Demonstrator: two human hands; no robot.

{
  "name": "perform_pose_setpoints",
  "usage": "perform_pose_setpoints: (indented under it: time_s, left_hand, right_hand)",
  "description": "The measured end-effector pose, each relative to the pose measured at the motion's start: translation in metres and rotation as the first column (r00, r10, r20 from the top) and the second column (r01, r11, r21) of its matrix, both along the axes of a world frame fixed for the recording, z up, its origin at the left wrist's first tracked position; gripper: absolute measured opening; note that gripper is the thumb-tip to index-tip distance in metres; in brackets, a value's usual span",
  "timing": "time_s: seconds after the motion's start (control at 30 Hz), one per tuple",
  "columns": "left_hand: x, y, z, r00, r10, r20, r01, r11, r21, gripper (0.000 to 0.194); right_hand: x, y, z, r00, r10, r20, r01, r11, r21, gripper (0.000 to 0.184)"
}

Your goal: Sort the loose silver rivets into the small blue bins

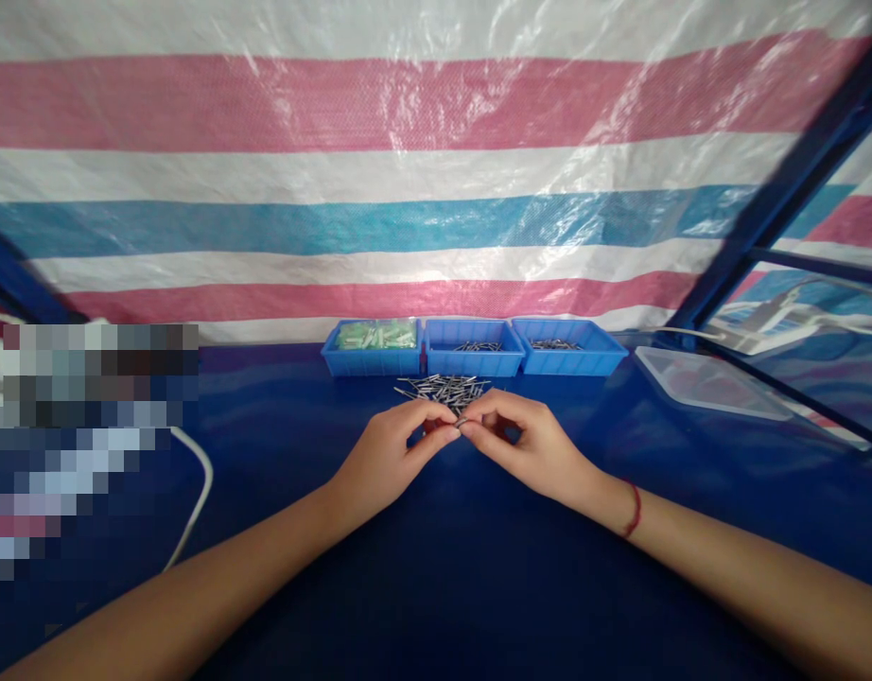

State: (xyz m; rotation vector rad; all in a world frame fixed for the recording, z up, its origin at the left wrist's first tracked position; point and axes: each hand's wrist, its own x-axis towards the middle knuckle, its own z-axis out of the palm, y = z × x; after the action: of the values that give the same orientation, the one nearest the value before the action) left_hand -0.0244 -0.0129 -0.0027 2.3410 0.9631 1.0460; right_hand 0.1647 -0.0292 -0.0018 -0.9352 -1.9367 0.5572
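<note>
My left hand and my right hand meet fingertip to fingertip over the table, each pinching thumb against forefinger. Between the tips is a small dark metal piece, mostly covered by the fingers, so its kind cannot be made out. Just beyond my hands lies a loose pile of thin metal pins, some silvery and some dark. Behind the pile stand three blue bins in a row. Green and clear packets fill the left bin; dark metal pieces lie in the middle bin and the right bin.
A dark blue tabletop spreads under everything. At right lie a clear plastic lid and a white power strip by a blue frame post. A white cable curves at left, beside a blurred-out area. A striped plastic sheet hangs behind.
</note>
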Motion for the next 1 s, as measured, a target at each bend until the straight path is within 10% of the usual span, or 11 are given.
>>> perform_pose_setpoints:
  time_s: [1.0]
  left_hand:
    - [0.0000, -0.0032, -0.0017, 0.994, -0.034, 0.102, 0.023, 0.994, 0.108, 0.006]
  right_hand:
    - [-0.0021, -0.0016, 0.0011, 0.997, 0.067, 0.037, -0.068, 0.998, 0.017, 0.004]
